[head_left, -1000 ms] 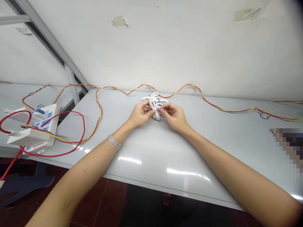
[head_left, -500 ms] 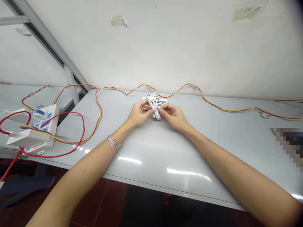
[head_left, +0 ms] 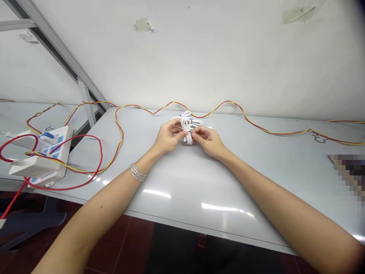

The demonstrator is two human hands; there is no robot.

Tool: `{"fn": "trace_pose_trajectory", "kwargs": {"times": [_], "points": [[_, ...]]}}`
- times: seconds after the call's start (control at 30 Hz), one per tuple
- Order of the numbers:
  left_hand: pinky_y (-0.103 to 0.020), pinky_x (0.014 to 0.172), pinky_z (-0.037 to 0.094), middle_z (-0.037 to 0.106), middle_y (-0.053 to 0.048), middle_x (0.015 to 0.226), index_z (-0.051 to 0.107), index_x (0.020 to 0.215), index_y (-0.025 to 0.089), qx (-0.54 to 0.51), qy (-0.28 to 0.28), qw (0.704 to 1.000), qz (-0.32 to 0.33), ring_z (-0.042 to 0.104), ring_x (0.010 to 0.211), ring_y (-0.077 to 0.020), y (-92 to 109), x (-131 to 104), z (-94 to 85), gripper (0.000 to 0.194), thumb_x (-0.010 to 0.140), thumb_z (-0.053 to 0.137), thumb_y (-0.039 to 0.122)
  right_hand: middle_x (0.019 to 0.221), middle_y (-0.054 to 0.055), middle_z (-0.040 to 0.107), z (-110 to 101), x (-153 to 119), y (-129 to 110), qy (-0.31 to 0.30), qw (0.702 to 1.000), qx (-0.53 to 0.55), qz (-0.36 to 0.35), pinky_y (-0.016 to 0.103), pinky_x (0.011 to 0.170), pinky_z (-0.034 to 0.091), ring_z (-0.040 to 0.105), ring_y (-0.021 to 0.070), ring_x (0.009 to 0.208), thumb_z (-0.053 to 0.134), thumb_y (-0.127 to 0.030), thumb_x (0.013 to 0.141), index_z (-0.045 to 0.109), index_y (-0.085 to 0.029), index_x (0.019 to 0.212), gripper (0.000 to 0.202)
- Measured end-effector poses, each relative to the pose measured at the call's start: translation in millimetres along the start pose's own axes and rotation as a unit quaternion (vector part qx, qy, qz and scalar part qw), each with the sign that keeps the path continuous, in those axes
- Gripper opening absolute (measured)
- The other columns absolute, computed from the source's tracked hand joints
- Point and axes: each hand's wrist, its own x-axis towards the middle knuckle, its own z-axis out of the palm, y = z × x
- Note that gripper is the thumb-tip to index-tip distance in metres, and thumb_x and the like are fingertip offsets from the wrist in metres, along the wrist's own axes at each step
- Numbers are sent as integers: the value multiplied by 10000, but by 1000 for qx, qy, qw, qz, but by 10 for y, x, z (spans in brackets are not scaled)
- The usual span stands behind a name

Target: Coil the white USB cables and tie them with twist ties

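A coiled white cable (head_left: 186, 125), with a dark tie round its middle, is held up between my two hands over the grey table (head_left: 171, 167). My left hand (head_left: 168, 136) pinches the coil from the left with thumb and fingers. From the right, my right hand (head_left: 208, 140) has its fingertips closed at the tie. Just behind lie more tied white cables (head_left: 197, 122), partly hidden by the held coil and my fingers. A plug end shows at the bottom of the held coil, too small to make out.
A twisted red and yellow wire (head_left: 134, 105) runs along the wall side of the table. To the left sits a white power strip (head_left: 61, 152) with adapters and a looped red cable (head_left: 98, 146). A blurred-out object (head_left: 350, 171) lies at the far right.
The held coil has turned slightly and shifted a little to the right. Both hands stay nearly where they were, still on the cable.
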Motion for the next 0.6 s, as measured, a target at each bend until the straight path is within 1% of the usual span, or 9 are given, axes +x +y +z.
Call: {"fn": "trace_pose_trajectory", "kwargs": {"times": [0.13, 0.23, 0.33, 0.4, 0.5, 0.6], "points": [[-356, 878, 567, 719, -136, 1135, 673, 1080, 138, -18, -13, 1000, -17, 701, 981, -239, -20, 5, -17, 546, 663, 885, 419, 730, 9, 590, 9, 2, 5, -3, 1000, 7, 3, 323, 689, 526, 560, 144, 672, 738, -557, 783, 599, -181, 792, 401], [-355, 870, 571, 727, -127, 1104, 674, 1070, 140, -32, -24, 999, -28, 708, 940, -226, -29, 8, -26, 551, 653, 893, 426, 741, 10, 588, 11, 3, 13, -2, 1000, 8, 5, 327, 691, 528, 563, 147, 680, 735, -525, 785, 593, -185, 786, 368], [-354, 873, 573, 733, -120, 1068, 685, 1051, 134, -40, -39, 998, -22, 708, 930, -223, -23, 9, -32, 542, 648, 900, 425, 759, 9, 580, 10, 3, 25, 6, 1000, 7, 6, 331, 690, 528, 573, 151, 688, 724, -478, 793, 581, -188, 798, 323], [-367, 887, 571, 736, -126, 1062, 693, 1061, 129, -37, -52, 998, -22, 710, 950, -236, -6, 5, -36, 537, 662, 894, 425, 773, 8, 578, 9, 3, 31, 9, 1000, 3, 3, 334, 688, 530, 573, 151, 686, 713, -451, 802, 569, -194, 812, 296], [-382, 891, 570, 739, -141, 1075, 701, 1100, 121, -23, -72, 997, -35, 715, 967, -254, 31, -4, -45, 536, 691, 877, 421, 806, 13, 581, 12, 0, 39, 17, 1000, -6, -3, 334, 676, 535, 570, 149, 683, 699, -451, 812, 550, -204, 825, 289], [-368, 860, 576, 738, -151, 1120, 708, 1113, 123, -12, -86, 995, -44, 718, 937, -245, 59, -10, -55, 532, 699, 871, 415, 833, 17, 586, 14, -2, 46, 22, 999, -21, -8, 332, 663, 532, 568, 147, 674, 681, -439, 825, 536, -210, 830, 271]]}}
